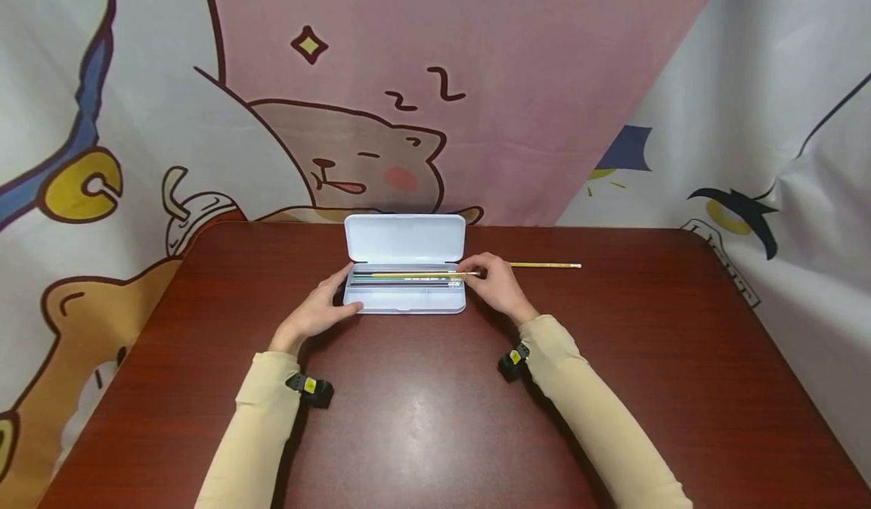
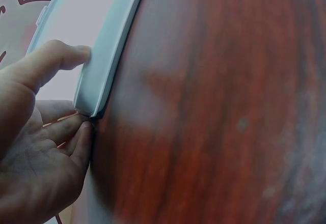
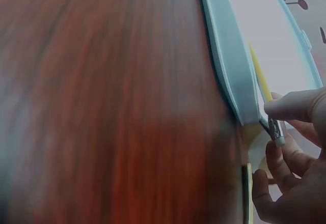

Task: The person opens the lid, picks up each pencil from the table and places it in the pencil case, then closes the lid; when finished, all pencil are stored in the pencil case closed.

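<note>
A white pencil case [image 1: 391, 302] lies on the table with its lid [image 1: 406, 238] raised at the back. Several dark pencils [image 1: 401, 285] lie lengthwise inside it. My left hand [image 1: 316, 312] holds the case's left end, thumb on the front corner and fingers along the side; in the left wrist view the thumb [image 2: 66, 56] rests over the rim. Between thumb and fingers, my right hand [image 1: 500, 286] pinches a yellow pencil [image 1: 408, 275] near its eraser end [image 3: 277, 132]. That pencil stretches leftward over the case; whether it touches the pencils below, I cannot tell.
Another yellow pencil [image 1: 544, 265] lies on the brown table [image 1: 422, 433] behind and right of my right hand. A cartoon-printed cloth [image 1: 517, 100] hangs along the table's back edge, close behind the raised lid.
</note>
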The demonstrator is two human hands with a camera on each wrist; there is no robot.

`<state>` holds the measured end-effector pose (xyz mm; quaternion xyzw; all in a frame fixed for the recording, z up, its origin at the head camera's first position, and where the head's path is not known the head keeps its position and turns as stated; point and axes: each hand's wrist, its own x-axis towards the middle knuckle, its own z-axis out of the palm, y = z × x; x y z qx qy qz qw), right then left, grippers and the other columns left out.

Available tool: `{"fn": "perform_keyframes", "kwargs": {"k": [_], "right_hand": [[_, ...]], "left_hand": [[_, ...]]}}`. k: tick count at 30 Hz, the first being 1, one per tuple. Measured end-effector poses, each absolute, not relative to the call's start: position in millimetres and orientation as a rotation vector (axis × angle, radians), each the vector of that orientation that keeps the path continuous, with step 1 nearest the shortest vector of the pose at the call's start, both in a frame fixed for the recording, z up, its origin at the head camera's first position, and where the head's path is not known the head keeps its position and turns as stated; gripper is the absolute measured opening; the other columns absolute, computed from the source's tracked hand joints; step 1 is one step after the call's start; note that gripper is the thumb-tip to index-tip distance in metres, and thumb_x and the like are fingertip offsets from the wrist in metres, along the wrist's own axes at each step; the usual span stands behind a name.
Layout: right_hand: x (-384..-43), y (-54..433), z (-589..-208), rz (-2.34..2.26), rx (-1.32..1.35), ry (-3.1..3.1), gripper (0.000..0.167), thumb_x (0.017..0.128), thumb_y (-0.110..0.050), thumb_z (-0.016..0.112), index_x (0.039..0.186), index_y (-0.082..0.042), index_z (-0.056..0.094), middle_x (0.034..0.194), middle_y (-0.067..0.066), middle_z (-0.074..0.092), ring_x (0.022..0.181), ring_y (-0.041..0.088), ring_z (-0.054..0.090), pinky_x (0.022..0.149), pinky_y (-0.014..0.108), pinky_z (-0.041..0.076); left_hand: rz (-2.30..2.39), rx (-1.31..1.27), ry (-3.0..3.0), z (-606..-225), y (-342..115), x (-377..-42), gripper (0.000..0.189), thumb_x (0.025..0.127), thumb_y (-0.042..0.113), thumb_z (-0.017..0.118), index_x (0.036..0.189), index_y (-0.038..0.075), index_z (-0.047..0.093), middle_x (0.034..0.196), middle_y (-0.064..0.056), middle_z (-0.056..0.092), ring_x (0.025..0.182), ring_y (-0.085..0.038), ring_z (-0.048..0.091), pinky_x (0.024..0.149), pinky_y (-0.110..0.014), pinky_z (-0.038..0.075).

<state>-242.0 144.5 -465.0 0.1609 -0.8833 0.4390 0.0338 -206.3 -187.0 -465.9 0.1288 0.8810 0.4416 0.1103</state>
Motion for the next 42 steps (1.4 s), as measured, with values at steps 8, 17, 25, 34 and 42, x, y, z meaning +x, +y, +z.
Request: {"fn": "perform_keyframes", "kwargs": {"k": [8,17,25,34,42], "right_hand": [[-246.3,125.3,-463.4,1.363,0.562,-2.713,0.015,0.085,0.003,0.067,0.097,-0.001,0.074,0.098,0.011,0.066,0.09,0.025,0.058,0.079,0.037,0.046],[-249.5,114.5,-466.5,1.357,0.6,-2.692,0.015,0.084,0.003,0.068,0.096,-0.001,0.074,0.095,0.011,0.067,0.087,0.023,0.058,0.076,0.034,0.045],[-248.3,120.0,-468.1,1.354,0.58,-2.677,0.018,0.085,0.002,0.067,0.101,-0.002,0.073,0.1,0.011,0.066,0.089,0.025,0.056,0.079,0.039,0.044],[-246.2,134.6,-468.8,1.403,0.515,-2.656,0.018,0.087,-0.001,0.067,0.104,-0.002,0.071,0.098,0.011,0.066,0.088,0.024,0.059,0.079,0.039,0.047],[-244.0,155.6,-467.5,1.426,0.467,-2.635,0.018,0.087,-0.001,0.068,0.104,0.0,0.07,0.101,0.013,0.067,0.092,0.026,0.06,0.082,0.041,0.048]], "left_hand": [[1.295,0.362,2.582,-463.4,-186.5,-205.0,0.083,0.089,0.016,0.069,0.152,-0.001,0.018,0.152,-0.027,0.025,0.138,-0.042,0.02,0.109,-0.059,0.017],[1.294,0.362,2.587,-464.2,-186.7,-205.7,0.083,0.088,0.016,0.069,0.153,-0.001,0.019,0.152,-0.027,0.024,0.138,-0.042,0.02,0.109,-0.058,0.017],[1.299,0.362,2.585,-463.8,-187.0,-205.6,0.083,0.088,0.016,0.069,0.152,0.0,0.019,0.152,-0.027,0.025,0.137,-0.042,0.021,0.109,-0.058,0.018],[1.296,0.358,2.584,-464.4,-186.4,-205.1,0.083,0.088,0.016,0.068,0.152,-0.001,0.018,0.152,-0.027,0.025,0.137,-0.042,0.021,0.109,-0.058,0.017],[1.31,0.353,2.579,-464.5,-186.0,-205.1,0.084,0.088,0.016,0.069,0.153,0.0,0.019,0.152,-0.027,0.025,0.138,-0.043,0.02,0.109,-0.059,0.016]]}}
